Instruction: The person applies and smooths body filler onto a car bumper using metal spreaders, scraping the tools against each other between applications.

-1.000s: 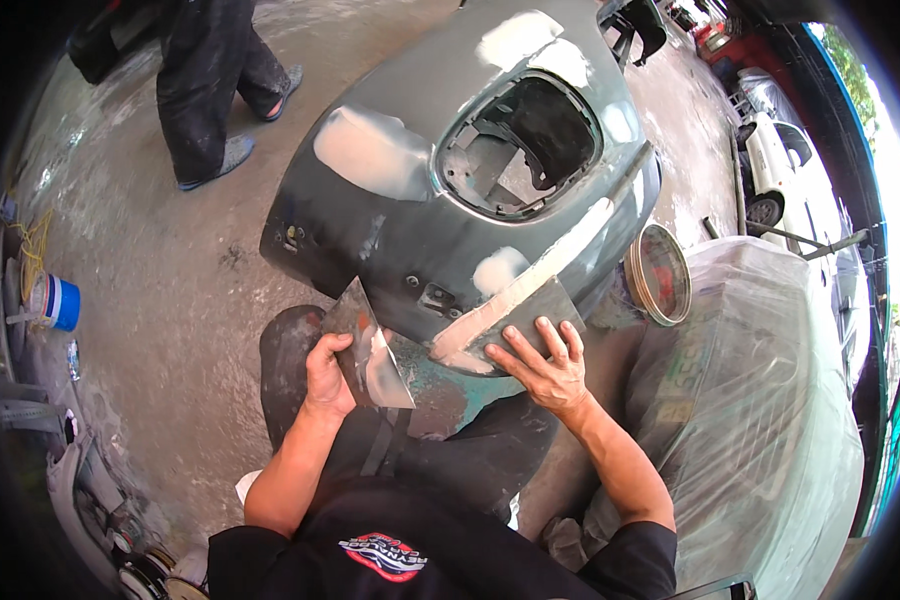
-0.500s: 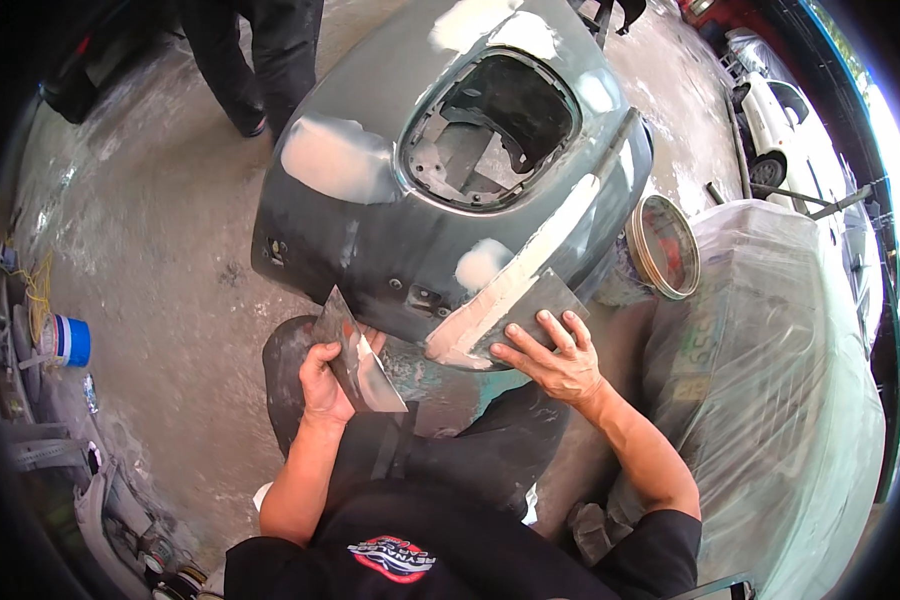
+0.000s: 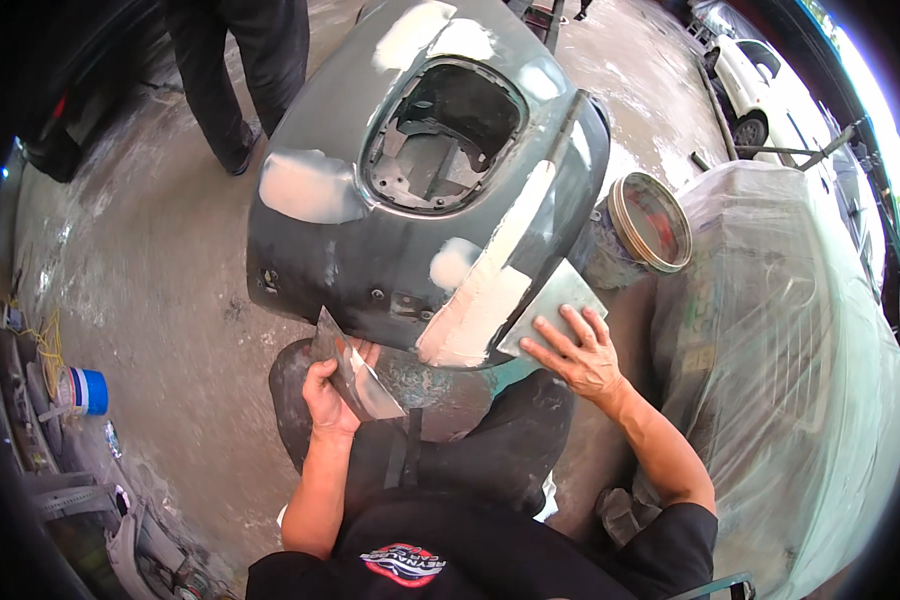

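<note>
A dark grey car body panel [image 3: 300, 255] with a large oval opening lies before me, patched with pale body filler. Along its right side runs a long strip of filler [image 3: 480, 312], wide at the near end. My right hand [image 3: 588, 362] grips a flat rectangular filler spreader [image 3: 562, 300] at that strip's right edge, fingers spread over its face; whether the blade touches the panel, I cannot tell. Below the panel's near edge, my left hand [image 3: 332, 398] holds a thin metal plate [image 3: 348, 362] tilted, smeared with filler, thumb on its near side.
Right of the panel stands a round tin or bucket [image 3: 650, 222]. A plastic-covered vehicle [image 3: 780, 390] fills the right side. Another person's legs [image 3: 250, 70] stand at the far left. A blue and white can [image 3: 87, 391] and loose parts [image 3: 135, 540] lie along the left.
My right hand and the spreader have moved right, showing a wider filler patch at the strip's near end. The spreader's tilt has changed. My left hand still holds the plate.
</note>
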